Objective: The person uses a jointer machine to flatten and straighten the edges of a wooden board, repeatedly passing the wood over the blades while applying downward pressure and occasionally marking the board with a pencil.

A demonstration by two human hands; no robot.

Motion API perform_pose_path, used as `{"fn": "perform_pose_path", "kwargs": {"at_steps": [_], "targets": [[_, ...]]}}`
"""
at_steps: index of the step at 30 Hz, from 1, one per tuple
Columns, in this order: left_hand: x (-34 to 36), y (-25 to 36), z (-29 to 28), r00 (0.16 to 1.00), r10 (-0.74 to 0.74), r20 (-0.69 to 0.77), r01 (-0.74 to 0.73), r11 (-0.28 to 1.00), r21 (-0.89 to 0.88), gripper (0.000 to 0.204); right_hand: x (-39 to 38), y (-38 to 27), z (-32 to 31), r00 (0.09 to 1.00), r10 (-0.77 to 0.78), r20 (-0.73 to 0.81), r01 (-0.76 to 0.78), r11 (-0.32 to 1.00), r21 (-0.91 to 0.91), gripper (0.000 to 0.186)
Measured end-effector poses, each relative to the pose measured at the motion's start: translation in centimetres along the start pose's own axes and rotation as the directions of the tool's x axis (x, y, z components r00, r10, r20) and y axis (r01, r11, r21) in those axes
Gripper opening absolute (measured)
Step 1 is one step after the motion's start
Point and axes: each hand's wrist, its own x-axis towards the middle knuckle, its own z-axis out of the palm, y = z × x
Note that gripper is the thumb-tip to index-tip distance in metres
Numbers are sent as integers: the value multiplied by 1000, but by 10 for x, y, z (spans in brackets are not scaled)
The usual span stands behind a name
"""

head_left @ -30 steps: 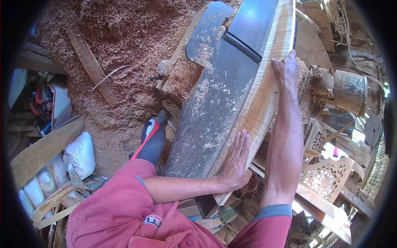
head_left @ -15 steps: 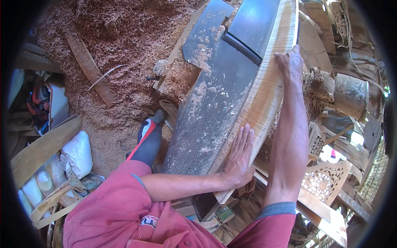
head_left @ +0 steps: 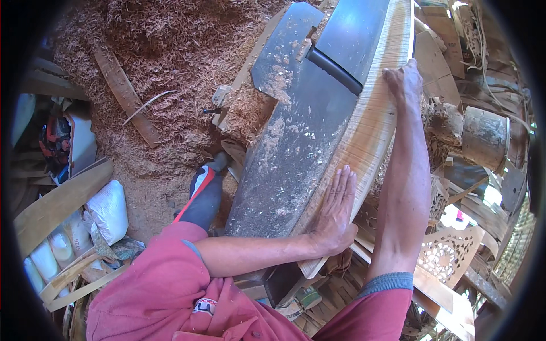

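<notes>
A long, pale wooden plank [head_left: 369, 128] with brown streaks lies along the right side of a dark metal planer table [head_left: 284, 170]. My left hand [head_left: 334, 213] rests flat on the plank's near part, fingers stretched out and together. Farther up, my right hand [head_left: 405, 82] is closed over the plank's right edge, with the thumb side on top and the other fingertips hidden. A dark cylindrical cutter [head_left: 334, 69] shows in the slot between the two table plates, left of the plank. Wood chips are scattered over the metal.
Shavings [head_left: 170, 34] heap up left of the machine, with a loose board [head_left: 125, 96] on them. White sacks [head_left: 108, 210] and boards stand at the left. At the right are a round wooden block [head_left: 485, 136], a carved openwork panel [head_left: 449, 253] and scrap wood.
The plank and both my hands have shifted slightly up and to the right along the planer table. My hold on the plank looks the same.
</notes>
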Motion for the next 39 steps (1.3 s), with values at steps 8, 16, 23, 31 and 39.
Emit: {"fn": "perform_pose_path", "kwargs": {"at_steps": [8, 16, 23, 31, 39], "targets": [[-2, 1, 5, 999, -24, 37, 22, 999, 39, 104, -12, 16, -11, 987, -155, 31, 151, 983, 102, 68], [8, -16, 11, 999, -45, -24, 48, 988, 149, 105, -288, 67, -55, 979, -204, 12, 143, 727, 671, 67], [11, -14, 15, 1000, -13, -14, 15, 987, 157, 104, -493, 63, -24, 998, -12, -66, 38, 912, 408, 108], [17, -12, 13, 999, -40, -1, 40, 981, 191, 103, -469, 75, -16, 986, -122, -114, 161, 873, 461, 91], [27, -4, 12, 998, -62, -25, 65, 986, 155, 101, -456, 75, -9, 987, -110, -120, 159, 805, 571, 86]]}}
